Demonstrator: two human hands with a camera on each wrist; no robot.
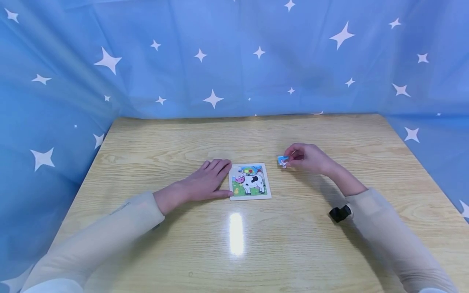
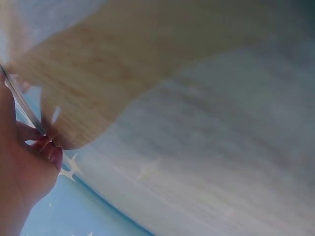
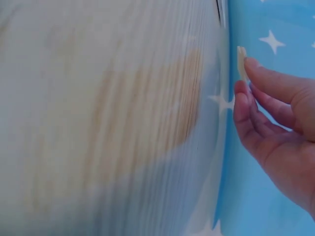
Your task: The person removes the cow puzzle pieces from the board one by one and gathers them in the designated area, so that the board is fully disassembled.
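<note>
A square cow jigsaw puzzle (image 1: pixel 252 198) in a pale frame lies flat on the table. My left hand (image 1: pixel 209 181) rests beside it, fingers extended, with the index fingertip at the upper left corner and the thumb at the lower left. In the left wrist view, the left hand (image 2: pixel 29 172) shows at the frame's thin edge. To the right of the puzzle, my right hand (image 1: pixel 307 158) pinches a small puzzle piece (image 1: pixel 282 161), blue with white and reddish parts, between thumb and fingers. The right wrist view shows the piece (image 3: pixel 241 61) edge-on, above the right hand's (image 3: pixel 285 113) fingertips.
The light wood-grain table (image 1: pixel 176 248) carries a bright light reflection in front of the puzzle. A blue cloth with white stars (image 1: pixel 234 61) hangs behind and at both sides. A black device (image 1: pixel 340 213) sits at the right cuff.
</note>
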